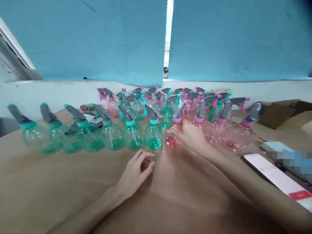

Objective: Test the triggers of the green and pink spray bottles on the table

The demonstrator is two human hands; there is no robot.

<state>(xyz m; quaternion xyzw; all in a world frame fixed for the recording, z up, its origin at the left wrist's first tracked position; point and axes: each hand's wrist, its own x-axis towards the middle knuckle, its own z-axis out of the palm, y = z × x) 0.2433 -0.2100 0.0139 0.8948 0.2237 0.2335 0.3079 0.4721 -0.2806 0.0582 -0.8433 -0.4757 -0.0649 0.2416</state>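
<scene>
My right hand (190,133) is wrapped round the side of a pink spray bottle (172,138), the leftmost pink one in the front row. That bottle stands upright on the brown table (156,195), beside a green spray bottle (154,136). My left hand (140,167) hovers or rests in front of the green bottles, fingers curved and apart, with nothing in it. Several green bottles, such as one with a teal collar (113,135), line up to the left. More pink bottles (236,136) stand to the right of my right hand.
Behind the front row stand several more pink and green spray bottles (168,112). A cardboard box (280,113) sits at the back right. A phone (275,175) and a white box (275,146) lie at the right. Blue curtains (97,39) hang behind the table.
</scene>
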